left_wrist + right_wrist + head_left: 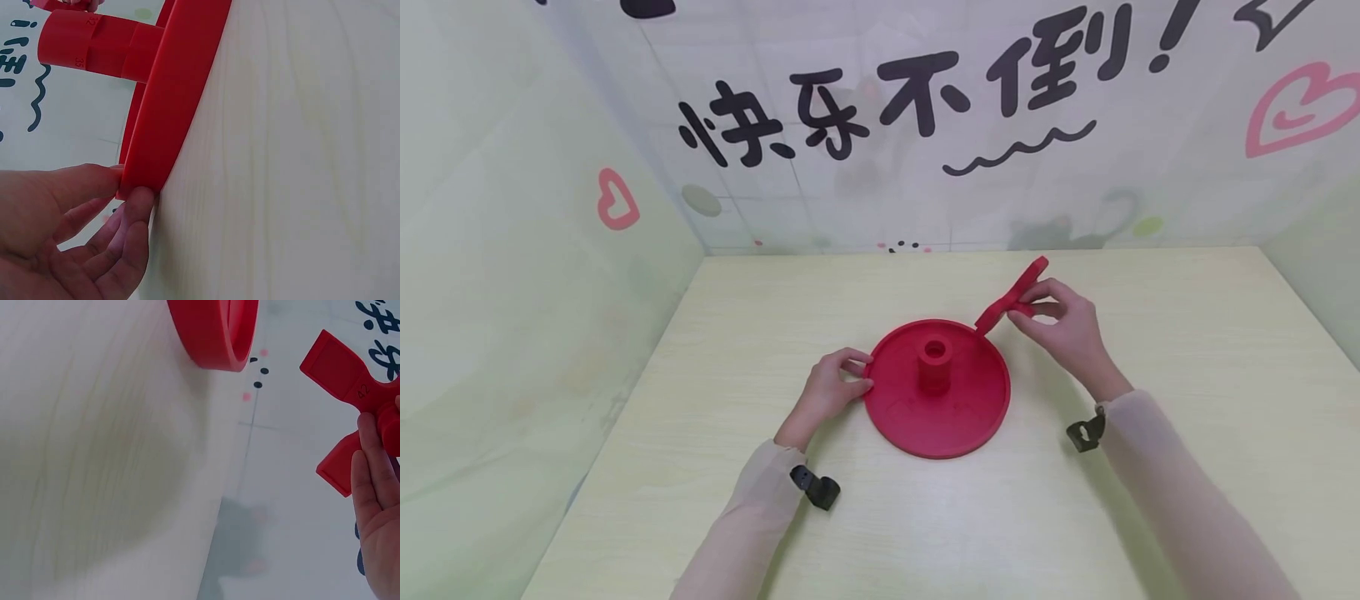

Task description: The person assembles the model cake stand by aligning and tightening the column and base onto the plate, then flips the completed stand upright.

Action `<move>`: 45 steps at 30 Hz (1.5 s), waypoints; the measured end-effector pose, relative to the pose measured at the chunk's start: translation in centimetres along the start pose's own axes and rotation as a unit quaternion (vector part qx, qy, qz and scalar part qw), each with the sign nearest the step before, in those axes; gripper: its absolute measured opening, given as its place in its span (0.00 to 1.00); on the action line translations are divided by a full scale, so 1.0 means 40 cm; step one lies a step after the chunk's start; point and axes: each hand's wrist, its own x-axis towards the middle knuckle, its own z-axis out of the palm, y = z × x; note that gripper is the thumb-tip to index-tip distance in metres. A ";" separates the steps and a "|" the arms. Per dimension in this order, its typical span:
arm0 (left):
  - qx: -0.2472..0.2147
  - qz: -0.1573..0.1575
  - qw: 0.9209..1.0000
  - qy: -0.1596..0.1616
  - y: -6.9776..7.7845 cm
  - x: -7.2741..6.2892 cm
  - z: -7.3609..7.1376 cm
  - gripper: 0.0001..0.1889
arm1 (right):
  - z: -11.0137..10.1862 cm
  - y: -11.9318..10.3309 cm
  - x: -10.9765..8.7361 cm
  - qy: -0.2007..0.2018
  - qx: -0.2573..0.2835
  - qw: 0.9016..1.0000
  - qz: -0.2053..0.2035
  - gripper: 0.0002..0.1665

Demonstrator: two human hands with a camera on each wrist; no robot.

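Observation:
A red round base (pixel 938 429) with a raised rim lies on the table, and a hollow red post (pixel 934 377) stands at its centre. My left hand (pixel 830 387) pinches the base's left rim between thumb and fingers; in the left wrist view the post (pixel 103 44) carries small numbers. My right hand (pixel 1066 333) holds a red bladed piece (pixel 1009 298), tilted up above the base's far right edge. In the right wrist view, the number 42 shows on one of its flared blades (pixel 334 365), and part of the piece lies outside the picture.
The pale wooden table (pixel 700 467) reaches back to a printed wall sheet (pixel 880 192) with black characters and hearts. A pale green sheet (pixel 497 317) closes off the left side. Both wrists wear a small black camera mount, such as the left one (pixel 816 487).

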 end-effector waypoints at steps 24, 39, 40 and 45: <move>-0.001 -0.006 1.000 0.002 0.001 0.001 0.002 0.17 | 0.120 -0.088 -0.022 0.027 0.061 0.990 -0.121 0.16; 0.003 -0.008 1.000 0.002 0.003 0.001 0.000 0.17 | 0.184 -0.086 -0.045 -0.014 0.110 0.990 -0.087 0.19; 0.004 -0.009 1.000 0.002 0.004 0.000 0.000 0.17 | 0.187 -0.086 -0.047 -0.015 0.110 0.990 -0.084 0.20; 0.008 -0.013 1.000 0.002 0.007 0.001 -0.001 0.17 | 0.201 -0.088 -0.056 -0.016 0.087 0.992 -0.089 0.21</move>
